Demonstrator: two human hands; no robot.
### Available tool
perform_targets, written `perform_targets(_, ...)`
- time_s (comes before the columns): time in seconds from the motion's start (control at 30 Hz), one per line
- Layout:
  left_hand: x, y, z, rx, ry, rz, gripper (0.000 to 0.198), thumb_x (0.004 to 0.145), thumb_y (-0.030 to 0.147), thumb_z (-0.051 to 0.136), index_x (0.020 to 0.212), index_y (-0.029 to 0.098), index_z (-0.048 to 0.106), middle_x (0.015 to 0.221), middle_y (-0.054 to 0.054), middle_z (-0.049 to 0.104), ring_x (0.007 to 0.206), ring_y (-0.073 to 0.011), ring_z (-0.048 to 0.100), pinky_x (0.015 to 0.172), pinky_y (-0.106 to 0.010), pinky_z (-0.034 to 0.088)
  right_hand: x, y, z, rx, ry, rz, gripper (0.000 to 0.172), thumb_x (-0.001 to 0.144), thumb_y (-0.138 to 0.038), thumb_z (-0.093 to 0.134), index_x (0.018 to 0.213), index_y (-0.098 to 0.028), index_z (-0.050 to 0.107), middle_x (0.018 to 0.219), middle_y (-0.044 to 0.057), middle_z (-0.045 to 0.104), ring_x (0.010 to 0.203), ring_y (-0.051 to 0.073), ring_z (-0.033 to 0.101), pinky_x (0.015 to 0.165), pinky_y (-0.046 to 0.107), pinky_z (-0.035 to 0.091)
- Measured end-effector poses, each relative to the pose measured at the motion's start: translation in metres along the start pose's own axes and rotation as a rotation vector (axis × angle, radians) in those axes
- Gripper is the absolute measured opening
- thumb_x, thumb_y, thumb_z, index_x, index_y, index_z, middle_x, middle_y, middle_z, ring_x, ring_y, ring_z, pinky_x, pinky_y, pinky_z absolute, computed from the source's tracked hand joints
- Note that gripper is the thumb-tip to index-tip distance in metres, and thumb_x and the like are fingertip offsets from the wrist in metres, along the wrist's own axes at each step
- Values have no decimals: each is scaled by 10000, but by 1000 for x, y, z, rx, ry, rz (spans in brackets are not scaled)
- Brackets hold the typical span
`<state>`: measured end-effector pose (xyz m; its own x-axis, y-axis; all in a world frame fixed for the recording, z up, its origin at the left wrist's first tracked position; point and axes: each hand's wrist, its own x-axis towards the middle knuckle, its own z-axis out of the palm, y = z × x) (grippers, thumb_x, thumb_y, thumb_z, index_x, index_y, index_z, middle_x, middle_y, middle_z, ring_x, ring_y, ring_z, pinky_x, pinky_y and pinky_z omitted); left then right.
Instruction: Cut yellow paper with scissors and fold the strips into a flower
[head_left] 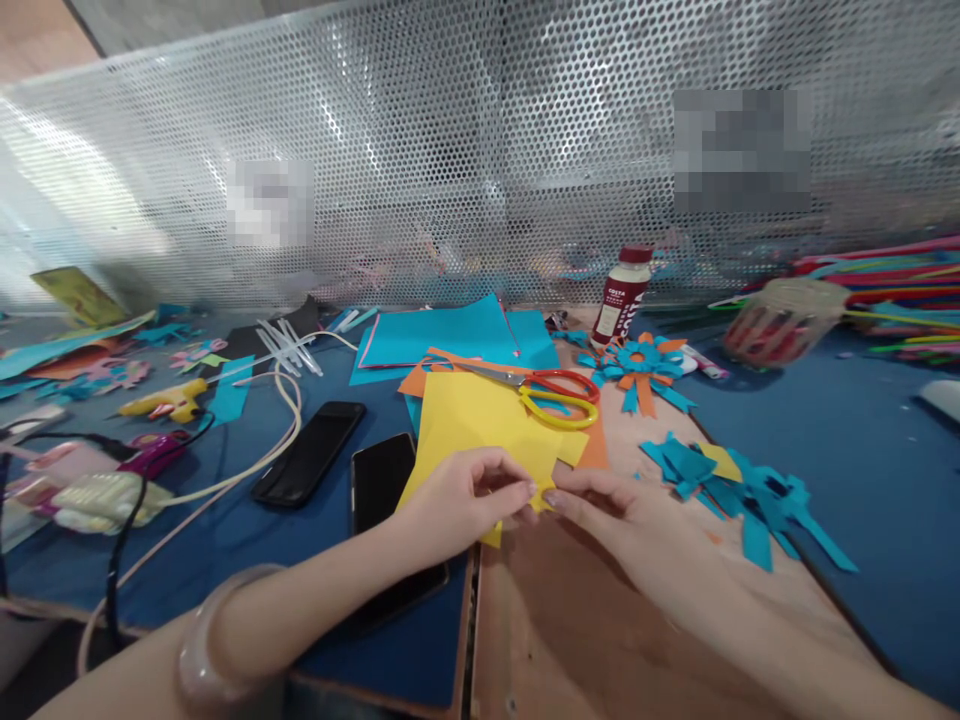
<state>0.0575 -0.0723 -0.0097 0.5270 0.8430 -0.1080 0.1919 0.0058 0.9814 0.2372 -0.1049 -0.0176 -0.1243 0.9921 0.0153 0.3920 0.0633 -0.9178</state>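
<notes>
Between my two hands is a small yellow paper piece, pinched at its edges. My left hand has thumb and fingers closed on its left side. My right hand pinches the right side with thumb and forefinger. Just beyond lies a yellow paper sheet, partly hidden by my left hand. Scissors with one red and one yellow handle rest on that sheet. Orange paper shows under it. Blue paper strips lie right of my right hand.
Blue sheets lie at the back before a perforated metal screen. Two phones, cables and a yellow glue gun are on the left. A bottle, a blue-orange paper flower and a clear jar stand right.
</notes>
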Motion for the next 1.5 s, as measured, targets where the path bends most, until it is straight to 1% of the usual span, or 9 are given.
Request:
perform_targets(0.23,-1,-1,-1,114,49,84,143,801,258,560,834,121,581,780,-58,681,736,-140,643,719,-265,480,2,4,-3,28,-42,54,232,784,-398,573,791,-184,661,773,18,679,734,164,613,647,269,476)
perform_targets(0.43,-5,8,-6,413,0,170,131,785,220,542,788,141,646,708,-23,648,670,-112,561,666,-234,433,-1,3,-10,111,-291,15,128,780,-291,579,804,-181,641,795,10,663,732,141,612,657,259,494)
perform_targets(0.53,-4,9,-5,359,20,195,179,784,272,566,900,145,616,795,-26,626,704,-111,546,667,-235,437,-2,-6,-9,275,-270,132,149,771,-311,584,775,-163,598,718,14,638,628,126,586,516,229,483)
perform_targets(0.7,2,-3,2,76,-50,120,257,812,387,543,841,132,561,761,-33,617,634,-98,545,619,-238,454,-3,-11,1,535,-152,150,228,750,-381,606,785,-174,517,672,-3,625,608,128,604,536,252,518)
perform_targets(0.87,4,-8,2,131,53,134,162,810,306,541,828,146,560,767,-14,589,668,-102,545,605,-219,448,-9,-10,2,136,-229,30,201,834,-370,492,795,-188,569,670,3,626,572,129,593,432,216,443)
perform_targets(0.97,-2,-3,0,311,34,153,128,839,275,474,841,165,540,749,-1,570,660,-103,524,599,-216,421,-9,-11,-2,-75,-115,-53,189,833,-363,506,830,-190,582,702,6,618,585,119,568,485,222,445)
perform_targets(1.13,-10,5,1,492,-88,101,136,864,248,380,827,183,493,669,28,527,591,-98,471,537,-209,342,-5,-5,-7,-145,-95,-33,192,846,-373,496,873,-198,570,656,-12,589,533,102,523,445,205,387)
perform_targets(1.3,-13,8,1,539,-139,67,127,840,235,386,784,183,487,640,34,505,576,-98,448,517,-209,317,-5,5,-8,-258,-57,-160,157,830,-336,521,807,-201,598,695,5,622,586,119,549,492,220,408)
perform_targets(1.5,-13,0,0,421,-245,-42,103,822,257,436,803,180,502,641,29,577,441,-64,458,442,-185,339,-6,11,-5,-318,-179,-220,112,789,-233,535,714,-211,616,644,-9,607,533,108,515,478,223,391)
